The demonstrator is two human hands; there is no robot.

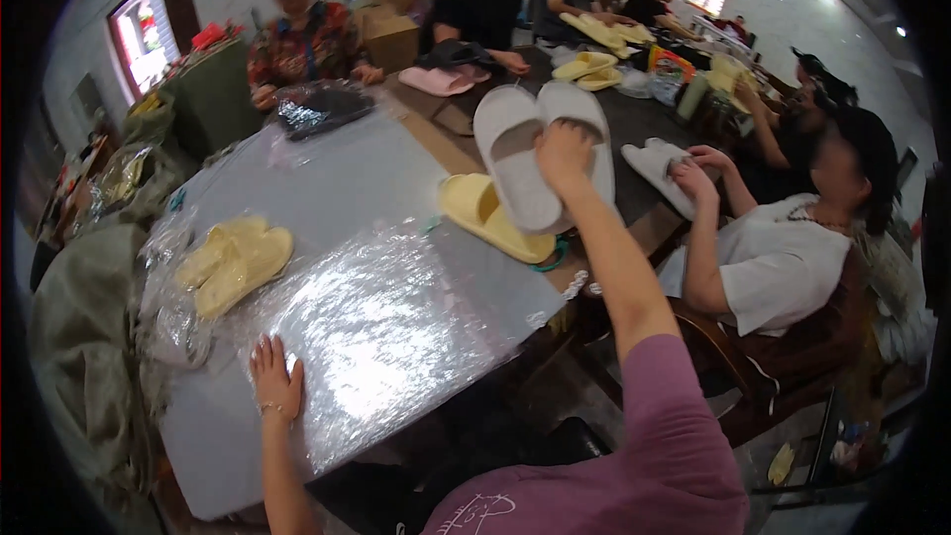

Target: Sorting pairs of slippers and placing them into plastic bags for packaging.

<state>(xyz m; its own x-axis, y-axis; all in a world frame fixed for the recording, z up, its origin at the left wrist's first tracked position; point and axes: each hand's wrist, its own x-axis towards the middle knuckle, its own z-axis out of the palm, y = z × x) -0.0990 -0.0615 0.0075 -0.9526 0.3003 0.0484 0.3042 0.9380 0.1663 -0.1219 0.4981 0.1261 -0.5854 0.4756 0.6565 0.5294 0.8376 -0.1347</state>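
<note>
My right hand (pixel 563 154) is raised over the table and grips a pair of white slippers (pixel 525 154) held together, soles facing me. My left hand (pixel 275 378) lies flat, fingers spread, on the near corner of a clear plastic bag (pixel 386 322) spread on the grey table top (pixel 327 178). A single yellow slipper (pixel 490 216) lies on the table just below the white pair. Another yellow pair (pixel 233 260), wrapped in clear plastic, rests at the table's left side.
Several other people sit around the long table handling slippers: one at the right holding a white slipper (pixel 659 168), one at the far left by a dark plastic bag (pixel 322 109). Pink (pixel 436 81) and yellow slippers (pixel 584 67) and cardboard boxes (pixel 388 35) stand farther back.
</note>
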